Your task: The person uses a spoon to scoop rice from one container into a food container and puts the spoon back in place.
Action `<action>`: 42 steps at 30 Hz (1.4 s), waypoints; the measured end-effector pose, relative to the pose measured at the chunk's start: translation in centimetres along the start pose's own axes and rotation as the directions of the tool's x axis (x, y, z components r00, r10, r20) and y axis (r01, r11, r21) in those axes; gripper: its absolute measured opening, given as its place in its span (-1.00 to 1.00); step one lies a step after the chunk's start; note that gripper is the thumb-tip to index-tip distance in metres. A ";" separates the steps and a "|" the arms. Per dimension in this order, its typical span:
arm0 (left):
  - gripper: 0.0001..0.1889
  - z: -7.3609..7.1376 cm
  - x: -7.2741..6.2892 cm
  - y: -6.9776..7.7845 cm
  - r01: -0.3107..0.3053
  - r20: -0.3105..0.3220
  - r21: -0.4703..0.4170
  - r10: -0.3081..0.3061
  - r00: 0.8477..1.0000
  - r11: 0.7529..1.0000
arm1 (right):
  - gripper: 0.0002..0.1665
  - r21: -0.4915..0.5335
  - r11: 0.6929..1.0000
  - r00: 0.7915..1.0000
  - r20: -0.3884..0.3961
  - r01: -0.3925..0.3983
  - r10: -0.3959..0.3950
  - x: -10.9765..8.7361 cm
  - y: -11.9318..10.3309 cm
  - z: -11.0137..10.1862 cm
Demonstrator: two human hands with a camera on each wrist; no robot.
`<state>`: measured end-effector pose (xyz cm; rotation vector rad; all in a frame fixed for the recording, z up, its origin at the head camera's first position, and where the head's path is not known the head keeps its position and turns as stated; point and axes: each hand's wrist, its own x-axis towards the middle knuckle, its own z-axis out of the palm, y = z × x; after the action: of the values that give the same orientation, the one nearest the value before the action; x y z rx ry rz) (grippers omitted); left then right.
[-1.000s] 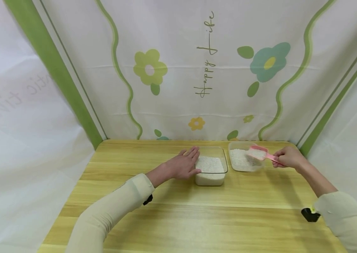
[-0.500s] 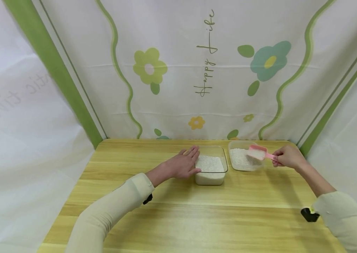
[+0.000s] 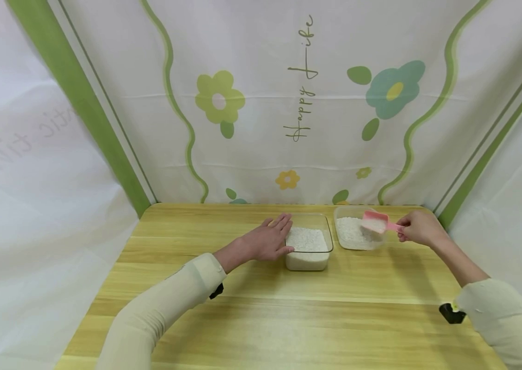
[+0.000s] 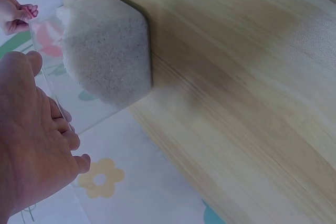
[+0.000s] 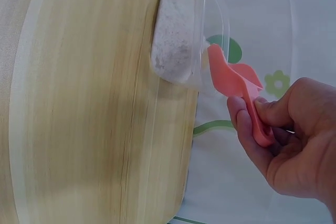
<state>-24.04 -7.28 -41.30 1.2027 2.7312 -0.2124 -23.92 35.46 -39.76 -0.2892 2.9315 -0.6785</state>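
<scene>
In the head view a clear, dark-rimmed container [image 3: 314,252] holds white rice-like grains [image 3: 306,239]. My left hand [image 3: 267,242] rests at its left rim, fingers extended and thumb along the near corner. Right of it stands a smaller clear plastic tub [image 5: 201,30], partly filled with similar white grains [image 3: 353,231]. A pink scoop [image 3: 375,220] is over this tub's right side, carrying some white grains. My right hand [image 3: 420,228] grips its handle, thumb and fingers pinching it in the right wrist view [image 5: 294,140].
Both containers stand near the back edge of the wooden table [image 3: 279,318]. Behind it hangs a white curtain [image 3: 261,128] printed with flowers, and more white fabric walls [image 3: 34,231] close in the left and right sides.
The scoop in my right hand has tilted slightly over the tub, and less white shows in its upper part. My left hand and both containers stay in place.
</scene>
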 end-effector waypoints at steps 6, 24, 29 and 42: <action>-0.16 -0.1 0.0 0.0 -0.002 -0.002 -0.004 0.002 1.000 1.000 | -0.78 -0.121 0.992 0.998 -0.050 0.041 -0.047 0.1 -0.2 -0.1; -0.16 0.0 -0.2 0.0 -0.007 -0.006 -0.032 0.006 1.000 0.999 | -0.80 -0.310 0.947 0.977 -0.160 0.084 -0.139 0.1 -0.7 0.6; -0.16 0.0 -0.1 0.0 -0.006 -0.005 -0.032 0.005 1.000 0.999 | -0.74 -0.399 0.910 0.953 -0.216 0.110 -0.210 -0.2 -0.9 0.8; -0.16 0.2 0.0 0.0 0.001 0.003 -0.036 -0.001 1.000 0.999 | -0.86 -0.394 0.913 0.957 -0.209 0.106 -0.201 -0.6 -1.9 0.1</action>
<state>-24.07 -7.34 -41.45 1.1914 2.7212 -0.1647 -23.04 33.88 -38.96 -0.5130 3.2945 -0.1586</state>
